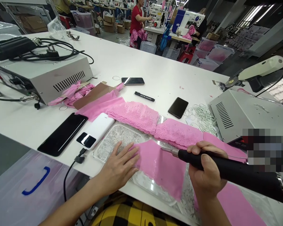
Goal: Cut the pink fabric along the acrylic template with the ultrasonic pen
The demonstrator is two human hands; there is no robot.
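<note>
My left hand (119, 164) lies flat with fingers spread on a strip of pink lace fabric (160, 166) that runs across a scratched clear plate (118, 138) at the table's near edge. My right hand (206, 172) grips the black handle of a hot cutting tool (226, 168). Its thin metal tip (166, 150) rests on the pink fabric just right of my left fingertips. More pink lace (134, 114) trails off to the left and right along the table.
On the white table (141, 66) lie a large black phone (62, 134), a white power bank (96, 131), two more phones (178, 107) (132, 81), a black marker (144, 96), white elastic loops (202, 116) and grey control boxes (43, 77) (240, 116). A person in red (136, 18) works far behind.
</note>
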